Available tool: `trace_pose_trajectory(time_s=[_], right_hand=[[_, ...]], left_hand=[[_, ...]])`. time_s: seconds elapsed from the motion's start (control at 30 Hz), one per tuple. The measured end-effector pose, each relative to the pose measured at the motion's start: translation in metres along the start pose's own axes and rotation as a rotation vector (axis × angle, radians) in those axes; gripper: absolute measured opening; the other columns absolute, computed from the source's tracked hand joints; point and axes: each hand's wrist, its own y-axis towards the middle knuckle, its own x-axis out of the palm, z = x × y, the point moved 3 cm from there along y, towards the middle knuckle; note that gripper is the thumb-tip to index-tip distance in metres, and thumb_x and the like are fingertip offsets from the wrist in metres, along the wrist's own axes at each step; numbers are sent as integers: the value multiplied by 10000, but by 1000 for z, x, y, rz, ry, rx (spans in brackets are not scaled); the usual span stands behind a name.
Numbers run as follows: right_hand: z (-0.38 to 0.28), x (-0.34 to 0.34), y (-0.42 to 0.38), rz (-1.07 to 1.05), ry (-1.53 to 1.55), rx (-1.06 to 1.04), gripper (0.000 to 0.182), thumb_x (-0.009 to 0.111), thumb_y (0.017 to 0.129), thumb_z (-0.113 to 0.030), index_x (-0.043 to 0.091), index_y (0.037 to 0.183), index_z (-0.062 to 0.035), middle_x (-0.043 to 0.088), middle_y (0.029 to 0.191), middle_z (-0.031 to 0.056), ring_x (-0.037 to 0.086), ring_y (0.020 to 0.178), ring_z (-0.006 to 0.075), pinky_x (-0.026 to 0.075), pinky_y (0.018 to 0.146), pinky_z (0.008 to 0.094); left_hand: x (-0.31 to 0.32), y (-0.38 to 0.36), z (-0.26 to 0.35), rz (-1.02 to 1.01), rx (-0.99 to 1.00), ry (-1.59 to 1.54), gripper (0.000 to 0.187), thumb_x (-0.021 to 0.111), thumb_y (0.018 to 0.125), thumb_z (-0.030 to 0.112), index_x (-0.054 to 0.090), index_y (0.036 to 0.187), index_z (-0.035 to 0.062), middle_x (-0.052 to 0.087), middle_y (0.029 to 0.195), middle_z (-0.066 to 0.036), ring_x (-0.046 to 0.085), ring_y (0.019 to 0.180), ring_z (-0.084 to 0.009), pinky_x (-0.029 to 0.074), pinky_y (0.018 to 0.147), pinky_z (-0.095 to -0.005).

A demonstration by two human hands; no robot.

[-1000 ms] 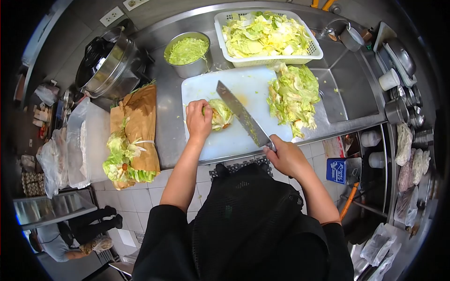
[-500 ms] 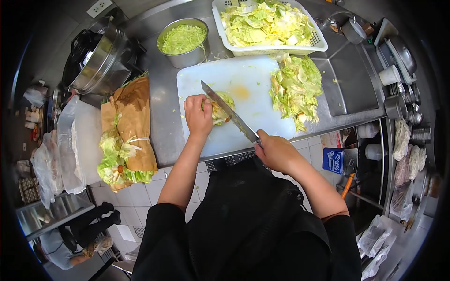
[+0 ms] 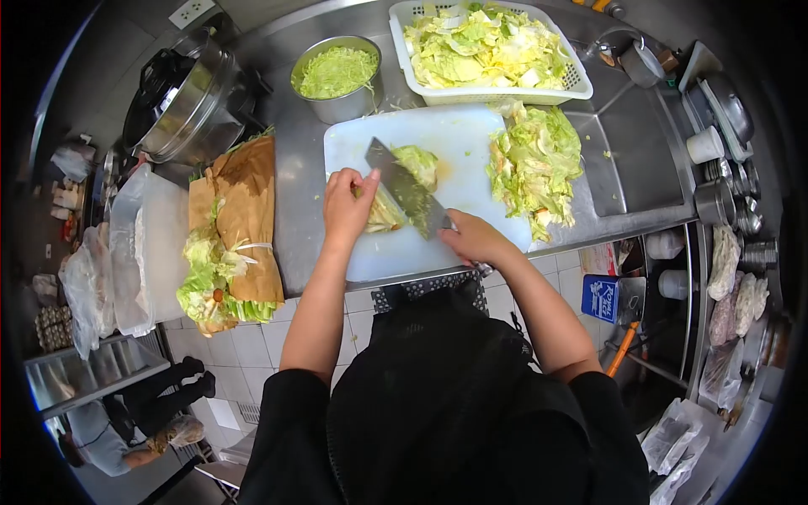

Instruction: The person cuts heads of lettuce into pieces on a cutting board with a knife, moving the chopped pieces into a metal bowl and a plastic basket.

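Observation:
My right hand [image 3: 478, 239] is wrapped round the handle of a broad kitchen knife [image 3: 409, 188]. The blade lies slanted across the white cutting board [image 3: 471, 215], its flat side showing with green bits stuck to it. On the far side of the blade is a piece of lettuce [image 3: 418, 166]. Another lettuce piece [image 3: 383, 214] lies on the near side, gripped by my left hand [image 3: 347, 202], whose thumb is close to the blade. A heap of lettuce leaves [image 3: 537, 164] covers the board's right edge.
Behind the board stand a metal pot [image 3: 343, 105] of shredded greens and a white basket [image 3: 505, 95] of cut leaves. At the left lies a brown paper bag [image 3: 244, 185] with lettuce. A sink [image 3: 631, 160] is to the right. Another person [image 3: 105, 429] is at lower left.
The knife has turned so that its flat side shows, and now lies between two lettuce pieces. My right hand has shifted slightly left; my left hand stays on the lettuce.

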Motion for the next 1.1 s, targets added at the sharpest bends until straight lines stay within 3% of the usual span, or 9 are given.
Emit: trace_pose_trajectory(time_s=[0.07, 0.13, 0.23, 0.3, 0.37, 0.47, 0.57, 0.83, 1.1], right_hand=[[19, -7, -10, -44, 150, 14, 358, 546, 933, -238, 523, 1191, 8, 632, 660, 146, 631, 528, 253, 496, 522, 398], [43, -15, -24, 67, 217, 69, 394, 554, 933, -243, 510, 1241, -2, 574, 575, 85, 546, 419, 168, 436, 430, 328], [57, -28, -43, 120, 182, 122, 421, 556, 936, -258, 496, 1273, -15, 579, 575, 92, 568, 443, 180, 452, 455, 344], [56, -29, -57, 147, 122, 114, 422, 563, 934, -264, 501, 1266, -11, 577, 575, 93, 562, 436, 177, 451, 457, 343], [51, -25, -72, 178, 60, 107, 423, 571, 933, -270, 507, 1259, -7, 575, 575, 94, 555, 429, 173, 450, 459, 342], [52, -15, -89, 161, 60, 117, 362, 584, 925, -282, 548, 1155, -5, 612, 627, 155, 611, 511, 277, 485, 536, 403], [65, -3, -86, 156, -106, 54, 280, 590, 915, -290, 570, 1023, -32, 650, 790, 252, 617, 800, 465, 477, 731, 517], [43, -12, -102, 271, -391, -176, 216, 612, 897, -273, 588, 1006, -88, 657, 758, 198, 636, 768, 413, 479, 684, 515], [25, -19, -92, 245, -674, -282, 195, 623, 870, -215, 596, 1032, -110, 675, 758, 128, 660, 749, 344, 508, 660, 483]], left_hand=[[-10, -4, -8, -82, 17, 157, 359, 723, 842, 351, 586, 893, 24, 570, 869, -114, 562, 805, -282, 462, 727, -386], [-25, -18, -14, -90, -71, 153, 479, 758, 801, 375, 602, 1050, -3, 612, 949, -136, 594, 894, -277, 479, 788, -381], [-35, -34, -24, -282, -129, 130, 588, 748, 817, 367, 563, 1213, -27, 640, 1080, -178, 616, 1021, -291, 482, 878, -376], [-35, -44, -26, -457, -321, -35, 646, 732, 839, 376, 527, 1299, -29, 633, 1189, -212, 606, 1122, -316, 466, 949, -375], [-35, -45, -26, -449, -286, -47, 619, 720, 854, 376, 533, 1285, -27, 634, 1186, -221, 609, 1121, -321, 465, 949, -378], [-30, -31, -16, -389, -190, -50, 572, 705, 875, 366, 542, 1265, -19, 635, 1183, -227, 610, 1123, -326, 464, 950, -379], [-20, 2, -21, -346, -71, -54, 531, 699, 886, 350, 551, 1252, -4, 638, 1177, -218, 609, 1121, -327, 463, 950, -379], [-2, 43, -11, -598, 145, 44, 590, 704, 880, 369, 527, 1328, 28, 560, 1307, -216, 540, 1218, -335, 421, 1027, -374], [-1, 50, -16, -648, 117, 74, 609, 705, 878, 375, 519, 1344, 32, 559, 1315, -214, 530, 1233, -335, 415, 1040, -374]])
